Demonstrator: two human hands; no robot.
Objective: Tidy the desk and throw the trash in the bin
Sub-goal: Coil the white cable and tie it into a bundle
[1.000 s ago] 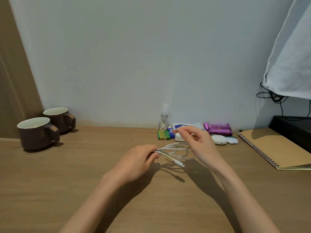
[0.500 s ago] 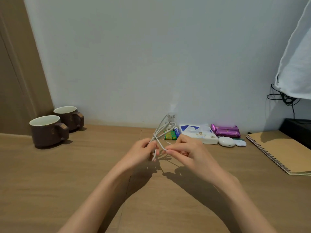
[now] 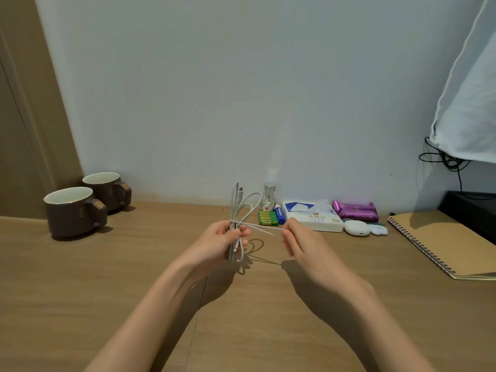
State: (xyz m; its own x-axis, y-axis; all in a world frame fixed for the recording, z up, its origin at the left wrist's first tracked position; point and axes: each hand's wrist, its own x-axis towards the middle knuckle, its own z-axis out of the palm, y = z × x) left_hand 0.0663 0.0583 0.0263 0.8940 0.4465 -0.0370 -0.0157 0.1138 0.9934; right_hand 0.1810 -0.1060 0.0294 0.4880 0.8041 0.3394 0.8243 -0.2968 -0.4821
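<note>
White charging cable (image 3: 236,216), head view: folded bundle stands upright in the left hand (image 3: 214,245), fingers clenched round its middle, above the desk (image 3: 120,264) centre. One free strand runs level rightward to the right hand (image 3: 303,245), pinched at fingertips. Wrapping across the bundle judged next.

Plainly a home desk (image 3: 134,291) set against a plain white wall (image 3: 241,89) — two brown mugs (image 3: 71,210) at its back left corner, tissue pack (image 3: 314,218) and batteries (image 3: 267,218) along the back edge, spiral notebook (image 3: 440,237) at the right edge.
</note>
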